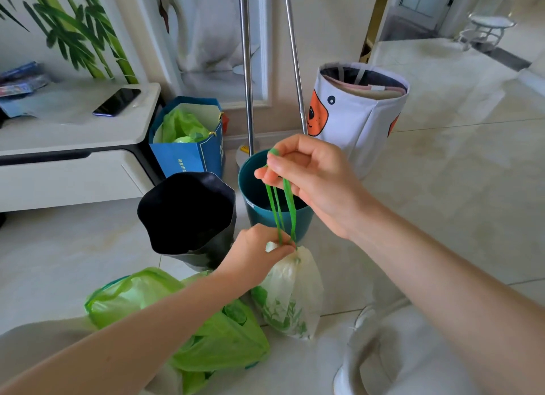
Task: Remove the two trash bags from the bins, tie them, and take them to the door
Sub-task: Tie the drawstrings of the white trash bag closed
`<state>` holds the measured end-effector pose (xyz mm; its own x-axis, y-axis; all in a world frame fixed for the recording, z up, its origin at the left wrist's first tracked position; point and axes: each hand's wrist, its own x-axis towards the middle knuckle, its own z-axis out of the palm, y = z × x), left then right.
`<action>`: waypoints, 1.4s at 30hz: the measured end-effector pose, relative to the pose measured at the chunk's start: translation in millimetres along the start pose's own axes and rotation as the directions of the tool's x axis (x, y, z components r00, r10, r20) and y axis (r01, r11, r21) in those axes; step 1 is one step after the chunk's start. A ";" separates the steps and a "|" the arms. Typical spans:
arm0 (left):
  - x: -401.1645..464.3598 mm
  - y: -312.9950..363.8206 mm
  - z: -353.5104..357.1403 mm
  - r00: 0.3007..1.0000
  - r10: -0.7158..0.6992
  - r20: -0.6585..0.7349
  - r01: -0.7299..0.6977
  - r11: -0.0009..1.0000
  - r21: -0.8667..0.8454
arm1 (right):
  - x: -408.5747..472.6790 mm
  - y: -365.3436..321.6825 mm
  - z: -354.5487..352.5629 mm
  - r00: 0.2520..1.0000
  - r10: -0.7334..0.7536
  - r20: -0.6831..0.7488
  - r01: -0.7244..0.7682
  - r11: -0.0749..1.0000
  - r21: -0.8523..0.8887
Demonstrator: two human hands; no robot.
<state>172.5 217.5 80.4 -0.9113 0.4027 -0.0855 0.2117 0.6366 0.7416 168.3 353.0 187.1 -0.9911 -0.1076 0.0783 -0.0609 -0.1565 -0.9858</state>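
Tiled floor (442, 188), 2 bins (188, 214), 2 hands (306, 170) tying bag (290, 291)

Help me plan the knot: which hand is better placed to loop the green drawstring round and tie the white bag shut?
The right hand, probably. It already pinches the upper end of the green drawstring, held taut above the white bag. The left hand grips the bag's gathered neck, so it serves better as the anchor.

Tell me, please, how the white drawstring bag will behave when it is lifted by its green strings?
The white bag probably hangs limp and sways, since its thin plastic is gathered at the neck. It seems light: the right hand pinches the green strings with fingertips only. The left hand grips the neck.
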 end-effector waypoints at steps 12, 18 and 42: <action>-0.4 -27.2 -21.2 0.912 -0.393 0.119 0.377 0.685 -0.623 | 20.1 9.6 -47.0 0.913 -0.166 -0.372 -0.084 0.816 -0.572; -5.3 -35.9 -28.0 0.886 -0.463 0.016 0.377 0.700 -0.606 | 10.6 7.9 -44.3 0.950 -0.202 -0.240 0.014 0.790 -0.612; -11.7 -18.3 -15.2 0.956 -0.227 0.185 0.272 0.925 -0.267 | -1.5 76.8 -17.8 0.894 0.416 0.166 -0.050 0.462 -0.886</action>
<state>173.9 191.2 78.0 -0.8544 0.3616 -0.3732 -0.1458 0.5226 0.8400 163.0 358.7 108.7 -0.8919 -0.3242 -0.3153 -0.0830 0.8027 -0.5905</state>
